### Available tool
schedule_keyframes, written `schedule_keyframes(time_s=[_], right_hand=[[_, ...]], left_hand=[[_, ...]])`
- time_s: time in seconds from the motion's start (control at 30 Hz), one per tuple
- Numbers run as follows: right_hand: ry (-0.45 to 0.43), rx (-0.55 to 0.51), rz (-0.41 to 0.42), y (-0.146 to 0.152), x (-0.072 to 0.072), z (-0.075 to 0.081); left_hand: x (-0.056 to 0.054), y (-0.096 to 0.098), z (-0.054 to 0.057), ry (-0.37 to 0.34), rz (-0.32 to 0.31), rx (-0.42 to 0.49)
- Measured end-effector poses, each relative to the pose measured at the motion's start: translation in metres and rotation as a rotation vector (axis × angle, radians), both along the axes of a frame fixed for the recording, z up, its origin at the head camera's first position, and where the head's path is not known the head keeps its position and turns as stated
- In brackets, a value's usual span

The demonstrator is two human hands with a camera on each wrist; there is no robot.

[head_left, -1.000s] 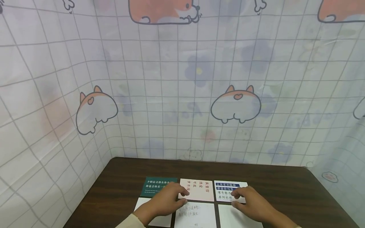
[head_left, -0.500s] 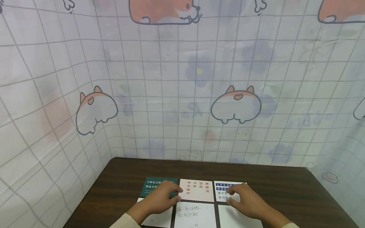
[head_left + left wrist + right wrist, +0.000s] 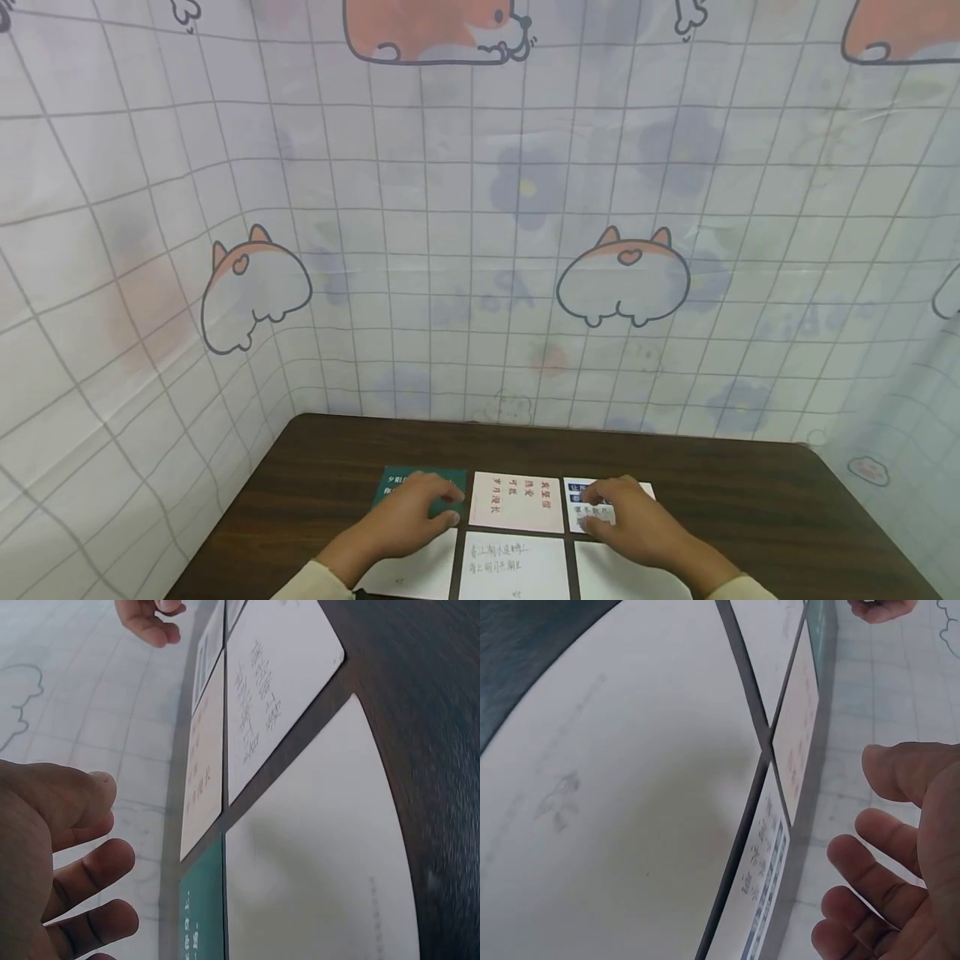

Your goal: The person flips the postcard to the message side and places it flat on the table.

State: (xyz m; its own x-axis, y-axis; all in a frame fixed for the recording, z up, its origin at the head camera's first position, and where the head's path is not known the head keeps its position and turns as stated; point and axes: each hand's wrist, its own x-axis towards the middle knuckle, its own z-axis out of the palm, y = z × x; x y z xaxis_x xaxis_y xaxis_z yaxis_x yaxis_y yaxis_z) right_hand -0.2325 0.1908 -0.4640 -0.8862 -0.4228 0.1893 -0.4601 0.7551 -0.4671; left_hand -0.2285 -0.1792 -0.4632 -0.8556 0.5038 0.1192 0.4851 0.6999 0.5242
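Note:
Six flat cards lie in two rows of three. My left hand, fingers loosely bent and holding nothing, hovers over the green card and the lower left white card. My right hand, also holding nothing, is over the white card with blue bands and the lower right white card. Between the hands are a pale pink card with red writing and, below it, a white card with handwriting. Each wrist view shows thumb and fingers apart above the cards.
The cards lie on a dark brown wooden table, with narrow strips of wood showing between them. A white gridded curtain with cartoon corgis hangs behind the table and along both sides.
My left hand has moved left, off the pink card's edge and over the green card. My right hand has shifted slightly left over the blue-banded card. The cards stay in place.

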Motion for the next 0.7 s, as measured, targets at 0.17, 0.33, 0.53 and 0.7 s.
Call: schedule_keyframes(time_s=[0.17, 0.33, 0.53, 0.7], right_hand=[[-0.009, 0.000, 0.016, -0.007, -0.004, 0.000], [-0.023, 0.001, 0.012, -0.013, -0.008, 0.000], [-0.068, 0.001, 0.002, -0.021, -0.010, 0.003], [-0.087, 0.010, -0.011, -0.028, -0.012, 0.004]], left_hand=[[0.000, -0.009, 0.003, -0.012, 0.007, 0.023], [-0.001, -0.017, 0.005, -0.026, 0.004, 0.045], [-0.004, -0.025, 0.004, -0.006, 0.026, 0.049], [-0.006, -0.029, 0.003, 0.010, 0.029, 0.068]])
